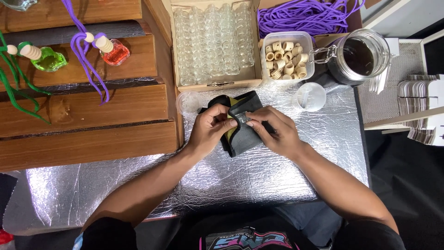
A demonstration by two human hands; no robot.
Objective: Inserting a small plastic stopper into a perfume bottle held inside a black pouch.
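While both wrists angle inward, left hand (210, 129) & right hand (273, 132) pinch dark cloth (240, 139) (fingers curled).

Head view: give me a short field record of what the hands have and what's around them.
left hand: grips the dark cloth, thumb on top
right hand: pinches the same cloth from the other side
between fingertips: a small clear item, too small to identify
surface: silver foil mat
behind hands: box of clear glass bottles, tub of wooden caps, glass jar of dark liquid, purple cords
left shelves: green filled bottle, red filled bottle
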